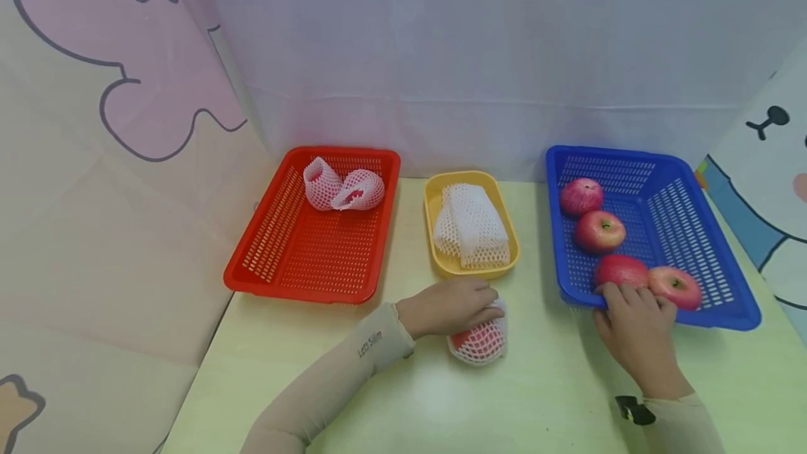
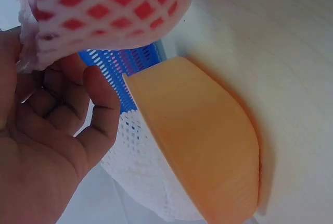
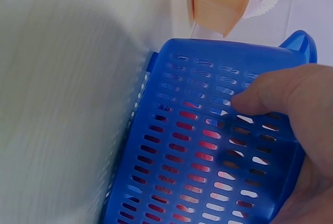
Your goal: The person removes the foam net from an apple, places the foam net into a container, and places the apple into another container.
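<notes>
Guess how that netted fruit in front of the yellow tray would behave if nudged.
The netted fruit would probably rock or roll, since its exposed side looks rounded. Its white net should squash rather than stay stiff, as the edge looks thin and ruffled. The left hand at its top would likely steady it.

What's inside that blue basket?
Four red apples show inside the blue basket: two toward its left side, two side by side at the front, partly covered by the right hand. Whatever lies directly beneath the apples is hidden.
</notes>
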A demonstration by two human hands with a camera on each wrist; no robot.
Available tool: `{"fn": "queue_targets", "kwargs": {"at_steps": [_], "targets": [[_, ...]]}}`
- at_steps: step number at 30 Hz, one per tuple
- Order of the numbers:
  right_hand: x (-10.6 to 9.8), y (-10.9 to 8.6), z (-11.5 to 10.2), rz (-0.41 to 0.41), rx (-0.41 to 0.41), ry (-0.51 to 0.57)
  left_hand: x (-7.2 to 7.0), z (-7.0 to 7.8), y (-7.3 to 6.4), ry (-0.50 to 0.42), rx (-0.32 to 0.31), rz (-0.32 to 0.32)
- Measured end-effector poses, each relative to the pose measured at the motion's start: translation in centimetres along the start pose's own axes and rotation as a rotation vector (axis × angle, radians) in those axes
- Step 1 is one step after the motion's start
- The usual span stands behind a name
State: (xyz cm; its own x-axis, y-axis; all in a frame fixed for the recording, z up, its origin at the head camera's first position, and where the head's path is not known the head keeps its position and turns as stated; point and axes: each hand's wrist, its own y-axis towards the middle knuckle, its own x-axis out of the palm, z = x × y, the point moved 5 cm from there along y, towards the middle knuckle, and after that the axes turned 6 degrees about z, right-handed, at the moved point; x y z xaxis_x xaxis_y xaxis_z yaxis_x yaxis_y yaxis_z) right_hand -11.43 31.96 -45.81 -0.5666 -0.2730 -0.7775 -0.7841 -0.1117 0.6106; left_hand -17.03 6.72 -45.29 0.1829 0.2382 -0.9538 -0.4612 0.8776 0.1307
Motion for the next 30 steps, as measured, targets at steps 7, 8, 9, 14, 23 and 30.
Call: {"fn": "queue_targets", "kwargs": {"at_steps": [7, 8, 9, 14, 23, 30], "targets": [[0.1, 0.1, 0.0, -0.03, 0.005, -0.008, 0.3, -0.4, -0.5, -0.09, -0.014, 0.005], [0.1, 0.1, 0.0, -0.032, 0.007, -0.008, 0.4, -0.3, -0.6, -0.103, -0.02, -0.011], [0.1, 0.1, 0.0, -0.034, 0.008, -0.007, 0.6, -0.3, -0.7, -0.116, -0.027, -0.028], [0.1, 0.2, 0.1, -0.041, 0.014, -0.007, 1.5, -0.3, -1.2, -0.129, -0.067, -0.105], [0.2, 0.0, 0.2, -0.03, 0.012, -0.006, 1.2, 0.6, -1.3, -0.087, 0.055, -0.065], [0.1, -0.1, 0.2, -0.021, 0.016, -0.005, 0.4, 1.3, -1.2, -0.082, 0.147, 0.043]]}}
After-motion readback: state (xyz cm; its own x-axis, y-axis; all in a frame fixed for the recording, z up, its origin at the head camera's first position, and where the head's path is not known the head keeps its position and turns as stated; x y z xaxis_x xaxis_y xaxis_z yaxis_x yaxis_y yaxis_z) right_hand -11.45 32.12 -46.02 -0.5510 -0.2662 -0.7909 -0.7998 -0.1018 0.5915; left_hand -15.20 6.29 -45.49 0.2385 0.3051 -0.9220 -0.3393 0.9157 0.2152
